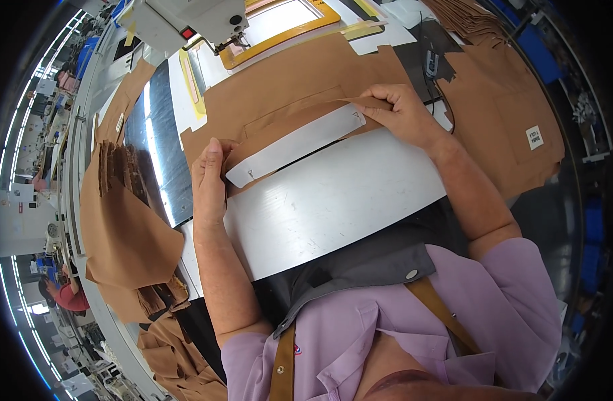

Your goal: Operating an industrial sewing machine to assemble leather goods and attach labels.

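A brown fabric panel lies across the table, with the outline of a rectangle on it. Its near edge is lifted between my hands. My left hand is closed on the left end of this edge, fingers partly hidden behind it. At the right end, my right hand pinches the same edge between thumb and fingers. Along the raised part, between both hands, runs a long white strip with a small dark mark near each end. Whether the strip is attached cannot be told. Under it is the white tabletop.
A sewing machine head stands at the far left, beside a yellow-edged frame. Brown fabric pieces hang at the left, and another labelled brown panel lies right. A small clipper-like tool rests at the far right.
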A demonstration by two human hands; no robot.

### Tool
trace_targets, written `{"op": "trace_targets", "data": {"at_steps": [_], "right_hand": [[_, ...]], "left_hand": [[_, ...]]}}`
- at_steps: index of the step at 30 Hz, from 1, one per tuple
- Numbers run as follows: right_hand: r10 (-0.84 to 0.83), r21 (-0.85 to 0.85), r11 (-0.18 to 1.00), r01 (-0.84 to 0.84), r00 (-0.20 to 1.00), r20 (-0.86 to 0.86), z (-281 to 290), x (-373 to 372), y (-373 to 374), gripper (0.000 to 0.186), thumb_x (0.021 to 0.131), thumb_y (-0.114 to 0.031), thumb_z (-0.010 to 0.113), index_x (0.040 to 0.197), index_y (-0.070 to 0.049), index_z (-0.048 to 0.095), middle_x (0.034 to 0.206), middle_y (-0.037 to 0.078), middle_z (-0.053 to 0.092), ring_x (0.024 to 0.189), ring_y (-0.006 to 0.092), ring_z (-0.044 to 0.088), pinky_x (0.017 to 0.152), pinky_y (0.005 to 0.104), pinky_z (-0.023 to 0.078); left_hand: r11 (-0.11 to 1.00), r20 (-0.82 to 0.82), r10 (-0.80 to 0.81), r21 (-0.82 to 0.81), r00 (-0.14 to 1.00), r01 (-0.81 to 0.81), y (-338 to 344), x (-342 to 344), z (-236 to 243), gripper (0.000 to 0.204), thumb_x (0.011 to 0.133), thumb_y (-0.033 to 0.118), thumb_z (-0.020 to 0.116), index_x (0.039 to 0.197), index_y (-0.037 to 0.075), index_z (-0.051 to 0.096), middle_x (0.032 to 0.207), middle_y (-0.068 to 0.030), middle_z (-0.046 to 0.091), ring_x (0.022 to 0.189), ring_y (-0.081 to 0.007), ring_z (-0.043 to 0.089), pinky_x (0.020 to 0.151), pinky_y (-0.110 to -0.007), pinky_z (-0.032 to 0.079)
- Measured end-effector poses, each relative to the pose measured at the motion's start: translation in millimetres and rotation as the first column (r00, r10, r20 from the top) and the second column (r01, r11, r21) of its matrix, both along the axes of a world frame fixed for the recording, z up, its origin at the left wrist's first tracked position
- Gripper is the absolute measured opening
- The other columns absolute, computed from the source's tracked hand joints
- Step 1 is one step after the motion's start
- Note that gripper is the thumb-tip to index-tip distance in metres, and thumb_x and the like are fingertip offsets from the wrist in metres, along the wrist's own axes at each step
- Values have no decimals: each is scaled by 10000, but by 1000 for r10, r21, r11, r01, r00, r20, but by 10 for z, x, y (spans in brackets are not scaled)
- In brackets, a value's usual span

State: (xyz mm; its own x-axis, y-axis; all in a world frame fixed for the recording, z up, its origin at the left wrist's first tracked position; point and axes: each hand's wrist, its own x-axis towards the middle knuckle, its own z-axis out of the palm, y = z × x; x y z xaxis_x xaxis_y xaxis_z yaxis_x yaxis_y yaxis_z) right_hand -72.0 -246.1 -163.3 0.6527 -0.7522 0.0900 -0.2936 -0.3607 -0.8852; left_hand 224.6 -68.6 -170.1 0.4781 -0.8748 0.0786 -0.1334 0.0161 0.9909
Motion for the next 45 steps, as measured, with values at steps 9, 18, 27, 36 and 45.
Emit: {"op": "trace_targets", "data": {"at_steps": [9,18,27,36,45], "right_hand": [[3,-37,999,-1,998,61,-111,-9,-62,170,963,-168,717,992,-3,748,700,-38,597,643,55,475,580,261,382],[31,-32,999,-28,993,113,-102,-11,-70,181,980,-141,696,1070,8,746,826,-24,688,753,33,546,685,228,448],[50,-20,999,-48,989,137,-156,-40,-101,178,988,-143,690,1078,0,749,780,-52,627,702,27,467,641,223,387],[40,-66,997,-33,993,112,-138,-19,-82,178,992,-171,693,1032,-5,743,729,-69,573,661,31,415,604,229,346],[121,20,992,-125,985,127,1,-127,-36,168,960,-144,719,1025,11,719,800,-7,658,767,71,596,695,252,480]], "left_hand": [[956,98,-291,61,952,286,98,74,142,333,774,-78,665,1096,-9,615,938,-18,664,845,-57,582,760,-207,460],[954,-113,-295,23,949,300,107,187,36,292,804,-94,568,1063,38,588,824,36,633,661,-9,490,593,-184,377],[936,-153,-348,-5,925,352,99,252,8,321,827,-75,476,1099,52,590,1019,-16,677,892,-49,580,823,-166,408],[960,-217,-280,-31,935,280,92,229,0,324,840,-40,460,1115,66,595,1018,-13,678,906,-65,595,841,-189,435],[949,143,-303,-42,942,312,132,101,48,445,802,153,861,1168,4,656,915,35,655,824,-56,546,733,-222,437]]}}
